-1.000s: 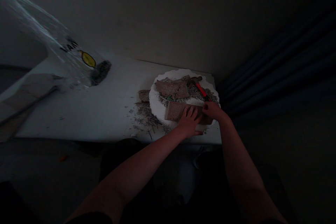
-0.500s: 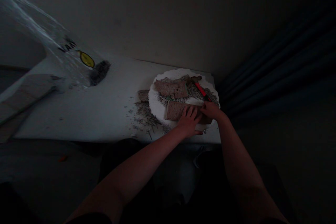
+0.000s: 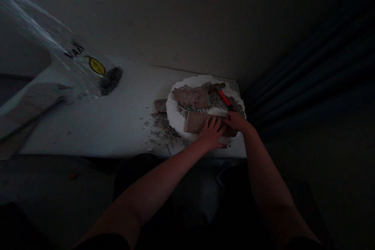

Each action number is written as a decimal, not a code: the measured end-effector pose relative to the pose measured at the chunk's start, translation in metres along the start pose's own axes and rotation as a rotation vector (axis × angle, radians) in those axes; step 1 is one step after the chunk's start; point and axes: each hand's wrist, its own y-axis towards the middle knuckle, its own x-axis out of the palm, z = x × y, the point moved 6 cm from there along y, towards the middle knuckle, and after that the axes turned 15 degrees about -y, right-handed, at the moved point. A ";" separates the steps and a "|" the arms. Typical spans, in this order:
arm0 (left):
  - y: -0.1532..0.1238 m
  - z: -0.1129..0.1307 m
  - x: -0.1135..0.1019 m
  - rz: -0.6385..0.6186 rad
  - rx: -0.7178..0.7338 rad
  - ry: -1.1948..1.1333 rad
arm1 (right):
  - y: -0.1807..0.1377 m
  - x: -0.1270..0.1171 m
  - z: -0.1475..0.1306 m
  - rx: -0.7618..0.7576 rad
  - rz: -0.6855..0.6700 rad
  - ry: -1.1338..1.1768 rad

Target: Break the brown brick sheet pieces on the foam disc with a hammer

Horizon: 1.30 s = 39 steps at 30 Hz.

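Your left hand (image 3: 211, 134) presses flat and your right hand (image 3: 236, 122) grips the perforated board (image 3: 195, 122); broken pieces (image 3: 190, 97) at 12 o'clock, this board still whole.

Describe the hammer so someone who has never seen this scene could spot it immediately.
On the white table, find the round white slab at its far right end. The hammer lies on the slab's far side, just beyond the right hand. Its bright red handle stands out among brown perforated pieces.
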 end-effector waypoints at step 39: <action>-0.001 -0.003 0.007 0.018 0.008 0.016 | -0.017 -0.018 -0.017 -0.086 0.064 -0.185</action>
